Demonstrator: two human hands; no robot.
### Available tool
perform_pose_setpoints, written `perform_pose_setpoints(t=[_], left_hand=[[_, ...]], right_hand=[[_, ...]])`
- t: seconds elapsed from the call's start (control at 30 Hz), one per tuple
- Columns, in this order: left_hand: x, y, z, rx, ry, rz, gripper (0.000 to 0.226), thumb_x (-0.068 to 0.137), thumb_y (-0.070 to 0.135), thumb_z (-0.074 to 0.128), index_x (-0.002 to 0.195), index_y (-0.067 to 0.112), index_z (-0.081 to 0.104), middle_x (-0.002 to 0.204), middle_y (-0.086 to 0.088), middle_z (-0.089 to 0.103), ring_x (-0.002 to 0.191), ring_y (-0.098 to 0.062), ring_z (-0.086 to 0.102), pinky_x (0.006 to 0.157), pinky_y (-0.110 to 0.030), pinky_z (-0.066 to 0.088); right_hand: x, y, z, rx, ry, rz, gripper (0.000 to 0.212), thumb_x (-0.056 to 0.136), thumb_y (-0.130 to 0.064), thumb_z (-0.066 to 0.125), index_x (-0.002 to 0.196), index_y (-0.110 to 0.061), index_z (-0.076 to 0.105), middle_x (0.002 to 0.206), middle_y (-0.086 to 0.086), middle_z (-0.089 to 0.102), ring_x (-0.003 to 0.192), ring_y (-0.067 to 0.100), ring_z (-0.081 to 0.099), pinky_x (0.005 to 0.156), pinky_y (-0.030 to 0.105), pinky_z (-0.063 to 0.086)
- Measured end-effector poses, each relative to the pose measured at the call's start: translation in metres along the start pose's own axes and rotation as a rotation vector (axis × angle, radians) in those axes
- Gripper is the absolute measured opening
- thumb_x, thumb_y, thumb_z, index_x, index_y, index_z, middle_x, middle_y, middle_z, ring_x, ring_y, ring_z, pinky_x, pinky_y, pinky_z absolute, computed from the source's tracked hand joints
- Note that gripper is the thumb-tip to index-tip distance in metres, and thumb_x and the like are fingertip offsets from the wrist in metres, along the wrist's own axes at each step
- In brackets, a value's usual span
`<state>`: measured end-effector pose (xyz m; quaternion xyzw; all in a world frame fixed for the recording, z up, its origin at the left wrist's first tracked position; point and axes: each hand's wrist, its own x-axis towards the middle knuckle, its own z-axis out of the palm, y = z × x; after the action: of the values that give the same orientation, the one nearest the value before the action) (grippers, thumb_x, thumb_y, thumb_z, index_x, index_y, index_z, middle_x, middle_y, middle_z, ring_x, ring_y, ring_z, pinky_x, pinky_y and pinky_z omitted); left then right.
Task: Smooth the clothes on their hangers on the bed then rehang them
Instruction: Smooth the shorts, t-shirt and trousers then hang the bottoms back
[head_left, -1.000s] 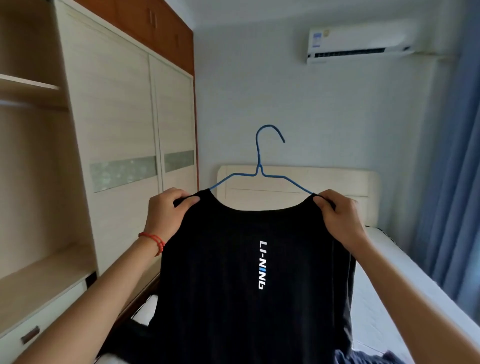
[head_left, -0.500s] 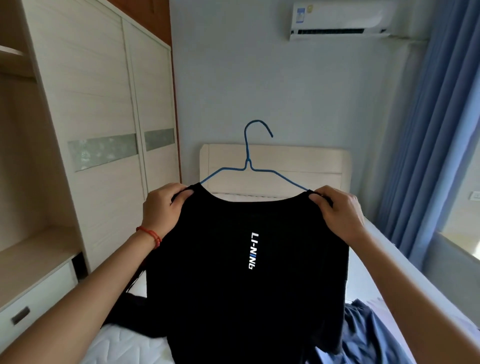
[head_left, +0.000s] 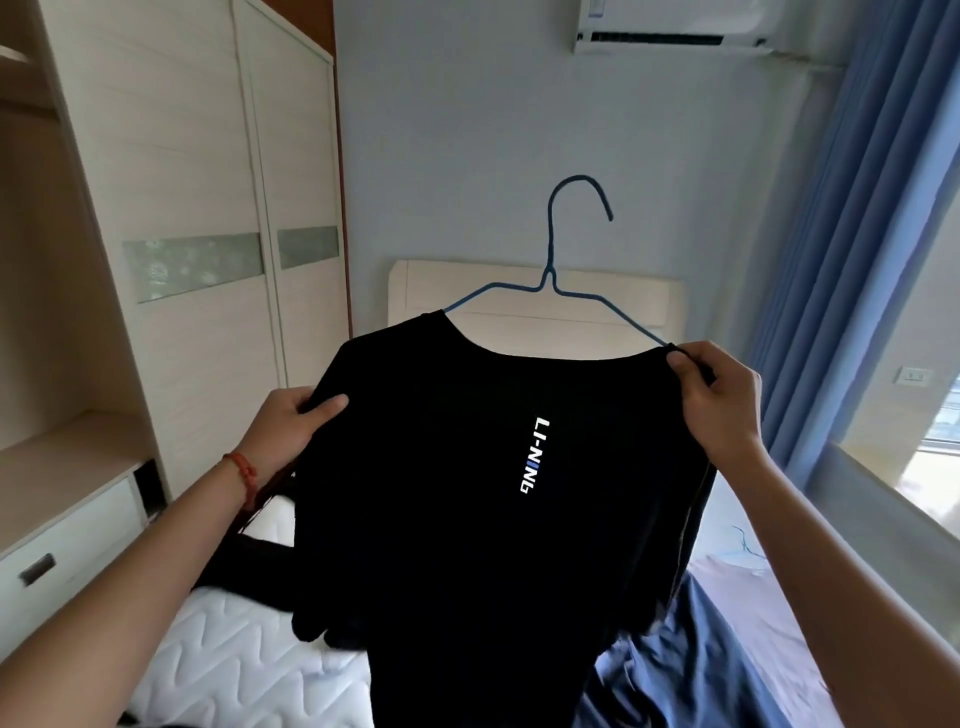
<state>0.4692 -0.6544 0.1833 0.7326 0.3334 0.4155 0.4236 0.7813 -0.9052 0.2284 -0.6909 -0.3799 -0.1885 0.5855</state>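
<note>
Head view: quilted white mattress (head_left: 223, 670), wardrobe (head_left: 171, 208), perhaps blue bedding (head_left: 691, 670).

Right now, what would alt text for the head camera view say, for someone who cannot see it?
A person holds up a black shirt on a blue wire hanger over a bed, the left hand gripping one shoulder and the right hand pinching the other. A pale wardrobe stands to the left, blue curtains to the right.

Left hand (head_left: 291, 431) and right hand (head_left: 719, 402) grip black shirt (head_left: 467, 519) shoulders on blue hanger (head_left: 550, 270), held above bed (head_left: 234, 670).
</note>
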Motion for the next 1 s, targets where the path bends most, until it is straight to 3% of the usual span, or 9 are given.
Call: perform_pose_setpoints(t=[0.1, 0.2, 0.3, 0.37, 0.43, 0.57, 0.63, 0.73, 1.0], left_hand=[[-0.022, -0.013, 0.007, 0.006, 0.015, -0.075, 0.019, 0.084, 0.021, 0.063, 0.072, 0.006, 0.066, 0.064, -0.004, 0.060, 0.051, -0.004, 0.058, 0.048, -0.014, 0.042], [-0.042, -0.016, 0.009, -0.020, 0.027, -0.087, 0.018, 0.082, 0.017, 0.064, 0.065, 0.023, 0.065, 0.047, 0.012, 0.063, 0.043, 0.006, 0.056, 0.044, -0.004, 0.040], [-0.047, -0.019, 0.015, 0.011, -0.005, -0.096, 0.014, 0.083, 0.017, 0.063, 0.070, 0.021, 0.065, 0.045, 0.019, 0.062, 0.042, 0.006, 0.056, 0.043, -0.004, 0.040], [-0.043, -0.025, 0.023, 0.044, -0.018, -0.107, 0.015, 0.083, 0.017, 0.063, 0.069, 0.021, 0.065, 0.045, 0.019, 0.062, 0.042, 0.006, 0.056, 0.043, -0.004, 0.040], [-0.035, -0.036, 0.033, 0.062, -0.032, -0.131, 0.014, 0.083, 0.020, 0.063, 0.070, 0.023, 0.065, 0.046, 0.018, 0.063, 0.046, 0.005, 0.058, 0.046, -0.004, 0.041], [-0.008, -0.084, 0.062, 0.096, -0.091, -0.216, 0.020, 0.085, 0.020, 0.061, 0.069, 0.025, 0.071, 0.055, 0.009, 0.065, 0.054, -0.004, 0.060, 0.058, -0.017, 0.045], [0.011, -0.116, 0.080, 0.100, -0.124, -0.248, 0.028, 0.085, 0.017, 0.060, 0.064, 0.029, 0.072, 0.051, 0.018, 0.065, 0.054, 0.004, 0.060, 0.056, -0.007, 0.044], [0.047, -0.168, 0.111, 0.121, -0.192, -0.294, 0.012, 0.087, 0.016, 0.058, 0.080, 0.015, 0.068, 0.067, 0.014, 0.064, 0.067, -0.003, 0.059, 0.055, 0.002, 0.042], [0.160, -0.327, 0.187, 0.247, -0.252, -0.424, 0.023, 0.088, 0.019, 0.058, 0.080, -0.001, 0.067, 0.081, -0.021, 0.069, 0.079, -0.025, 0.062, 0.077, -0.036, 0.045]], right_hand=[[-0.009, 0.013, -0.015, -0.006, -0.030, 0.012, 0.011, 0.086, -0.015, 0.059, 0.082, -0.016, 0.068, 0.064, -0.022, 0.062, 0.064, -0.014, 0.054, 0.066, 0.004, 0.038], [-0.016, 0.026, -0.025, -0.015, -0.068, 0.034, 0.011, 0.086, -0.016, 0.059, 0.083, -0.017, 0.069, 0.063, -0.023, 0.062, 0.067, -0.007, 0.057, 0.070, 0.010, 0.041], [-0.024, 0.035, -0.022, -0.018, -0.153, 0.064, 0.011, 0.088, -0.016, 0.057, 0.084, -0.016, 0.067, 0.063, -0.023, 0.062, 0.073, 0.004, 0.056, 0.070, 0.012, 0.041], [-0.027, 0.045, -0.014, -0.023, -0.215, 0.095, 0.011, 0.089, -0.015, 0.056, 0.084, -0.014, 0.066, 0.067, -0.017, 0.063, 0.074, 0.008, 0.055, 0.060, 0.010, 0.037], [-0.030, 0.060, 0.000, -0.047, -0.260, 0.123, 0.012, 0.089, -0.017, 0.056, 0.086, -0.014, 0.068, 0.077, -0.003, 0.065, 0.078, 0.015, 0.057, 0.065, 0.020, 0.038], [-0.038, 0.112, 0.040, -0.116, -0.320, 0.200, 0.010, 0.088, -0.020, 0.058, 0.082, -0.021, 0.066, 0.079, -0.001, 0.066, 0.080, 0.018, 0.061, 0.073, 0.030, 0.044], [-0.041, 0.139, 0.064, -0.155, -0.347, 0.243, 0.010, 0.088, -0.021, 0.059, 0.082, -0.020, 0.067, 0.077, -0.002, 0.065, 0.079, 0.019, 0.061, 0.070, 0.028, 0.043], [-0.041, 0.186, 0.108, -0.218, -0.400, 0.332, 0.012, 0.089, -0.024, 0.058, 0.084, -0.019, 0.068, 0.077, -0.001, 0.065, 0.078, 0.018, 0.060, 0.067, 0.026, 0.038], [-0.036, 0.323, 0.238, -0.394, -0.439, 0.542, 0.016, 0.090, -0.027, 0.056, 0.092, -0.016, 0.068, 0.093, 0.006, 0.071, 0.092, 0.027, 0.063, 0.068, 0.030, 0.036]])
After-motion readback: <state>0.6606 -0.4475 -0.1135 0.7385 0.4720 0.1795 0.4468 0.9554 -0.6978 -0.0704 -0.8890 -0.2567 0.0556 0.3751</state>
